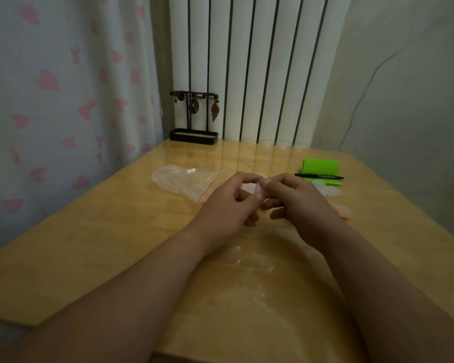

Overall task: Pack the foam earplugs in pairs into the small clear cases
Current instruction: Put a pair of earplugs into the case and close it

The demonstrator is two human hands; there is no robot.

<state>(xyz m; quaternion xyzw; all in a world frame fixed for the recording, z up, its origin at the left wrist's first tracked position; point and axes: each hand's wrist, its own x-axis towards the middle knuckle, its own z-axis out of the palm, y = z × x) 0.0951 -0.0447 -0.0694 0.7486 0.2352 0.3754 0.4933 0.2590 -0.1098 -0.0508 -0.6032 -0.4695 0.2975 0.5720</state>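
Observation:
Both hands meet above the middle of the wooden table (116,231). My left hand (228,205) and my right hand (296,203) pinch a small clear case (254,189) between their fingertips; something pale pink shows inside it, too blurred to name. Behind my right hand lie more small clear cases (328,189). An orange-pink earplug in clear plastic (344,211) lies at the right, beside my right hand. A clear zip bag (184,179) with a red strip lies flat behind my left hand.
A green notepad (321,167) with a black pen (319,176) on it sits at the back right. A black jewellery stand (193,119) is at the far edge, before a white radiator (247,61). A curtain hangs at the left.

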